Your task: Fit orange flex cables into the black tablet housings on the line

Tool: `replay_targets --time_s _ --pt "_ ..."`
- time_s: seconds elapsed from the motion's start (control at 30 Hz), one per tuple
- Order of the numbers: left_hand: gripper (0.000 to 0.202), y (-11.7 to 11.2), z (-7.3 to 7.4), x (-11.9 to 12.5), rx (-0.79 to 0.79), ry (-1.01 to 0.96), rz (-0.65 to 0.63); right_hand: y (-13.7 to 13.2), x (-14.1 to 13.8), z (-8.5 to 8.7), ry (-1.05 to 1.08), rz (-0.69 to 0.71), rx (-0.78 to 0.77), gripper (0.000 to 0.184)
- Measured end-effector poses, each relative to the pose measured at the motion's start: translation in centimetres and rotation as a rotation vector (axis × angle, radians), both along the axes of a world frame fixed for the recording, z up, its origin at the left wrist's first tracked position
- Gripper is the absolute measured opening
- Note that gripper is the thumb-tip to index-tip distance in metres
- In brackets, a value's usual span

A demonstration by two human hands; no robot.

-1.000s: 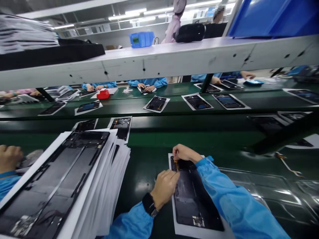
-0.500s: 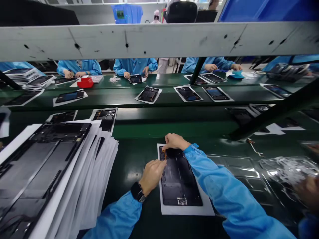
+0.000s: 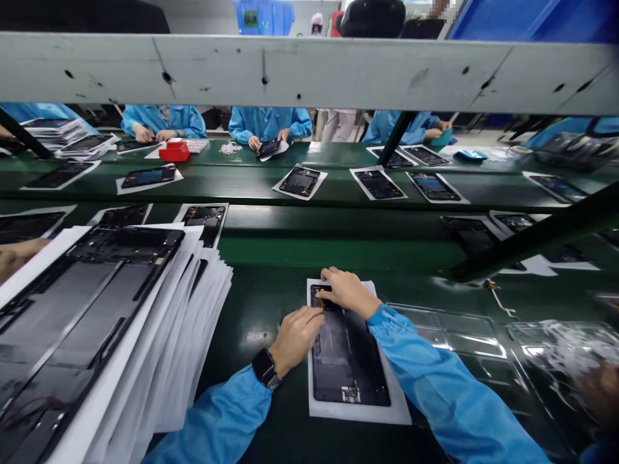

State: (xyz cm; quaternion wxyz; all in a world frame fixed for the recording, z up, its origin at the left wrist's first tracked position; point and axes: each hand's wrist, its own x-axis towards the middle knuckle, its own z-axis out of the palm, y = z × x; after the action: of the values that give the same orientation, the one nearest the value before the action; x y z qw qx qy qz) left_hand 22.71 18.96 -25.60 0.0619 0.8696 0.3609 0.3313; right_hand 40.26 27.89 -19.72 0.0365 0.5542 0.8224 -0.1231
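A dark tablet housing lies flat on a white paper sheet on the green bench in front of me. Near its top left corner runs a small orange flex cable. My right hand reaches over the housing's top edge, thumb and fingers closed at the cable's upper part. From the left, my left hand has its fingertips pressed together at the cable's lower end, on the housing's left edge. The fingers partly cover the cable, so its ends are hidden.
Left stands a tall stack of tablet housings interleaved with paper. Clear plastic trays lie right, one holding white strips. A green post slants at right, and a grey beam crosses above. Co-workers in blue sleeves sit opposite.
My right hand has shifted slightly and its fingers sit lower over the housing's top. My left hand stays almost in place. A co-worker's hand now shows at far left, and the view has tilted slightly.
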Motion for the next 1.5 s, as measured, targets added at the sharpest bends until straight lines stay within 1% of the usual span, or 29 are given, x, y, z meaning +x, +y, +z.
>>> replay_targets --time_s 0.1,0.17,0.37,0.53,0.67,0.8,0.93,1.13,1.5 --pt "0.02 0.0 -0.6 -0.1 0.025 -0.025 -0.028 -0.3 0.3 -0.4 -0.003 0.004 0.048 0.038" --pt "0.022 0.0 -0.7 -0.2 0.034 -0.034 -0.04 -0.3 0.5 -0.5 -0.001 0.001 0.059 0.039" --pt "0.023 0.0 -0.4 -0.3 0.009 0.007 -0.066 0.7 1.1 -0.5 0.031 -0.018 0.01 0.04" --pt "0.024 -0.1 -0.5 -0.4 -0.022 0.068 -0.081 1.7 1.3 -1.4 0.1 -0.094 -0.063 0.04" --pt "0.022 -0.3 -0.4 -0.3 -0.048 0.1 -0.081 1.5 1.4 -2.0 0.168 -0.165 -0.076 0.039" --pt "0.021 -0.5 -0.2 0.1 -0.02 0.129 -0.064 1.1 1.6 -2.2 0.218 -0.203 -0.064 0.038" --pt "0.022 -0.6 0.1 0.4 0.006 0.15 -0.051 1.0 1.6 -2.3 0.24 -0.213 -0.059 0.039" --pt "0.025 -0.5 0.2 0.4 -0.006 0.189 -0.053 1.1 1.8 -2.6 0.255 -0.209 -0.04 0.039" --pt "0.02 -0.5 0.1 0.4 -0.006 0.194 -0.058 1.0 1.8 -2.7 0.265 -0.211 -0.013 0.04"
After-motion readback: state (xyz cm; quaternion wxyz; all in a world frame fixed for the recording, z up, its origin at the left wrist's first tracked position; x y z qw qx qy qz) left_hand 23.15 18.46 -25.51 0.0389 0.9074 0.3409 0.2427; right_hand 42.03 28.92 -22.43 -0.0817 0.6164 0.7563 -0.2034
